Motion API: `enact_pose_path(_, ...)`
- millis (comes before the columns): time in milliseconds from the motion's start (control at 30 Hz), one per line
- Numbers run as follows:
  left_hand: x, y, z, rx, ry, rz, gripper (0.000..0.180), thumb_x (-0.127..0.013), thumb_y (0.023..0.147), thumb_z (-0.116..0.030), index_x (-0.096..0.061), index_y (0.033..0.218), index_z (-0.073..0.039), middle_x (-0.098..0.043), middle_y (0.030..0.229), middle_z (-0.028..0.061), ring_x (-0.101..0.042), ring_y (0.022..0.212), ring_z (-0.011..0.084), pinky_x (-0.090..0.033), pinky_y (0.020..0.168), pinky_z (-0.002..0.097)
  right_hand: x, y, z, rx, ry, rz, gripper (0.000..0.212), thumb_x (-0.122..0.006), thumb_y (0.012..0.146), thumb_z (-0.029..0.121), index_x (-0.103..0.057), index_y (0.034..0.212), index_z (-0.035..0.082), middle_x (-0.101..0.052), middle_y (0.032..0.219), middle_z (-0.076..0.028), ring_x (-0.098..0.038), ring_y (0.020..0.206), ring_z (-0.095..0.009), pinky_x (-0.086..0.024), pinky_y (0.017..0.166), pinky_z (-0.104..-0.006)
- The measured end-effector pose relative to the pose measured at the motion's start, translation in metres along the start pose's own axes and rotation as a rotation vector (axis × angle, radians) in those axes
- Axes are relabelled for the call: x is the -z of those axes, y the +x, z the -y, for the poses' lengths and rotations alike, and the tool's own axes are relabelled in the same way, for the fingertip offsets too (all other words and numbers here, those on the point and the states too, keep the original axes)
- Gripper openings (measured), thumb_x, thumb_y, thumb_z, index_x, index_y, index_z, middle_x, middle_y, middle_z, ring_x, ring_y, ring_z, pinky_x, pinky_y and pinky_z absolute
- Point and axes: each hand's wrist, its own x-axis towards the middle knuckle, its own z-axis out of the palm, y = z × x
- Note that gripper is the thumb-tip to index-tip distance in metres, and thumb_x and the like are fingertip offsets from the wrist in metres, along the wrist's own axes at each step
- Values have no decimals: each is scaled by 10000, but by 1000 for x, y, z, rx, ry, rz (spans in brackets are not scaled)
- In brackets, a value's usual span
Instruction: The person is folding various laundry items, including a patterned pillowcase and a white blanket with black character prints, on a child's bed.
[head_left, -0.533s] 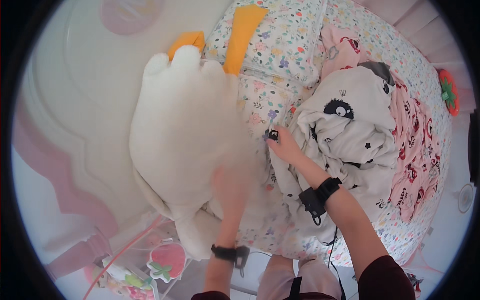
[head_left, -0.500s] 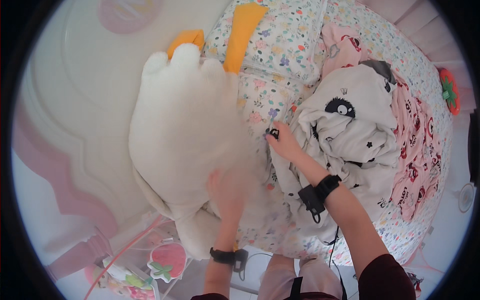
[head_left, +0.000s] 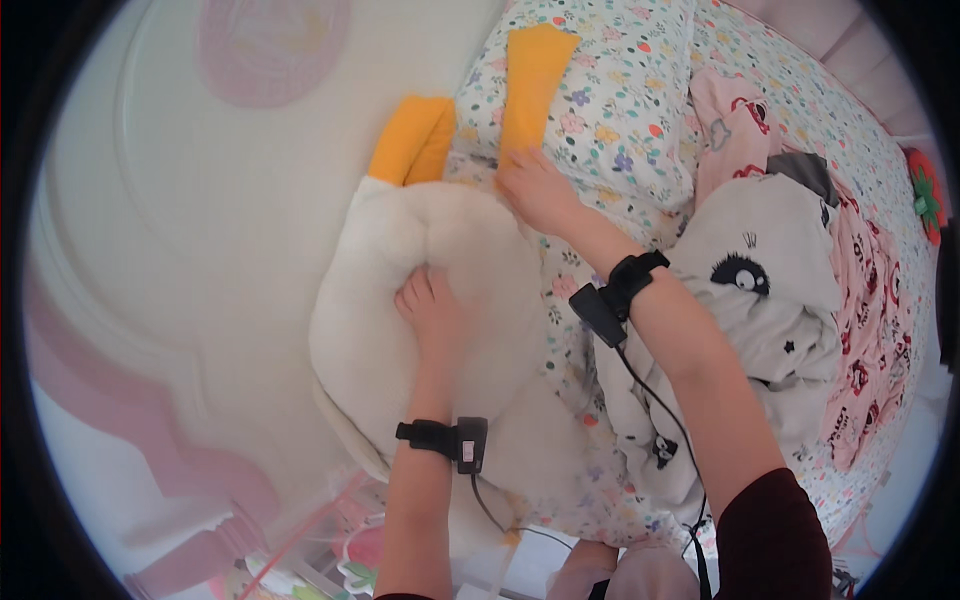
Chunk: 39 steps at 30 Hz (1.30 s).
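Observation:
A big white plush toy (head_left: 365,310) with two flat orange feet (head_left: 535,85) lies along the left side of the bed, feet toward the pillow. My left hand (head_left: 430,310) presses into the middle of its soft body, fingers apart, making a dent. At the base of the right orange foot, my right hand (head_left: 545,195) has its fingers closed on the plush toy's edge; the fingertips are partly hidden. Both wrists carry black straps with small boxes and cables.
A floral pillow (head_left: 625,100) lies at the far end on floral bedding. To the right are a crumpled white blanket (head_left: 690,240) with black eye prints and pink printed cloth (head_left: 865,330). A white and pink headboard (head_left: 200,250) borders the left; a red strawberry-shaped thing (head_left: 925,195) sits far right.
My right hand has moved from the bedding up to the orange foot. My left hand has shifted farther up the plush toy's body. The whole view has shifted.

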Motion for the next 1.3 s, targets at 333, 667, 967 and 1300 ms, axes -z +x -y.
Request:
enact_pose_path(333, -30, 22, 2, 64, -51, 181, 717, -654, 632, -370, -370, 1116, 77, -373, 1090, 250, -313, 1021, 420, -167, 922, 562, -92, 13, -49, -582, -193, 849, 180, -499, 788, 168, -653, 843, 94, -652, 820, -76, -626, 836, -242, -480, 685, -352)
enact_pose_path(667, -44, 24, -9, 39, -77, 118, 699, -647, 659, -375, -372, 1122, 70, -384, 1091, 252, -319, 1031, 420, -185, 920, 554, -73, -24, -52, -870, 315, 407, 194, -517, 824, 210, -585, 918, 54, -622, 874, -150, -601, 843, -239, -429, 755, -342)
enact_pose_path(967, -28, 21, 3, 39, 27, 4, 639, -622, 697, -390, -401, 1156, -3, -395, 1172, 214, -330, 1112, 362, -183, 956, 516, 89, -80, 75, -1246, 1541, -185, 318, -384, 930, 196, -441, 1190, 21, -488, 1210, -70, -425, 1148, -159, -351, 930, -298)
enact_pose_path(1300, 17, -69, -63, 87, 28, -104, 658, -583, 764, -314, -324, 1298, -30, -261, 1364, 204, -226, 1261, 350, -154, 1000, 534, 137, -312, 193, -1375, 757, 615, 218, -536, 815, 191, -499, 779, -21, -521, 956, -141, -488, 877, -194, -380, 787, -308)
